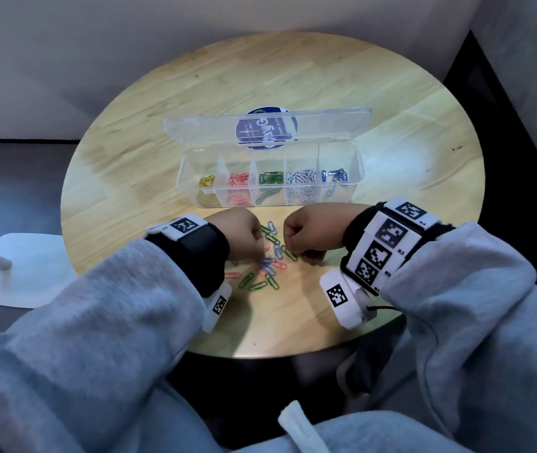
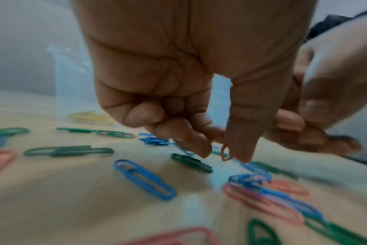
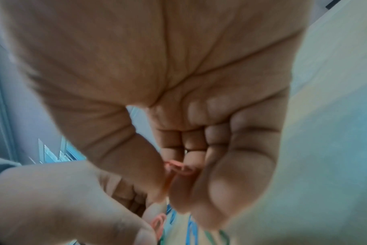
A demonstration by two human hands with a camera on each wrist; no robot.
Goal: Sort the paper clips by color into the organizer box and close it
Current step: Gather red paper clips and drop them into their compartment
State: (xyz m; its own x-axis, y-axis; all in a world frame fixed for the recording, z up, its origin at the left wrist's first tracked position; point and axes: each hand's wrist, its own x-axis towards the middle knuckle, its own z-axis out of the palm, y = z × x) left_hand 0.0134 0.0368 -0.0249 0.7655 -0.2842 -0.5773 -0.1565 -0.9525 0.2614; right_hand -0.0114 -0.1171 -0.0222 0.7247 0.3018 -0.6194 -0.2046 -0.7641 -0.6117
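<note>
A clear organizer box [image 1: 357, 168] stands open on the round wooden table [image 1: 293, 73], its lid [image 1: 202, 129] tilted back. Its compartments hold yellow, pink, green, white and blue clips from left to right. A loose pile of green, blue and pink paper clips [image 1: 268, 268] lies in front of the box. Both hands hover over the pile, fingers curled down. My left hand [image 2: 224, 154] pinches a pink clip [image 2: 225, 153] between thumb and forefinger. My right hand [image 3: 168, 187] holds pink clips [image 3: 178, 167] between thumb and fingers.
A white sheet [image 1: 25, 273] with a pale rod on it lies on the floor to the left of the table. A dark panel [image 1: 505, 125] runs along the right side. The table's near edge is just behind my wrists.
</note>
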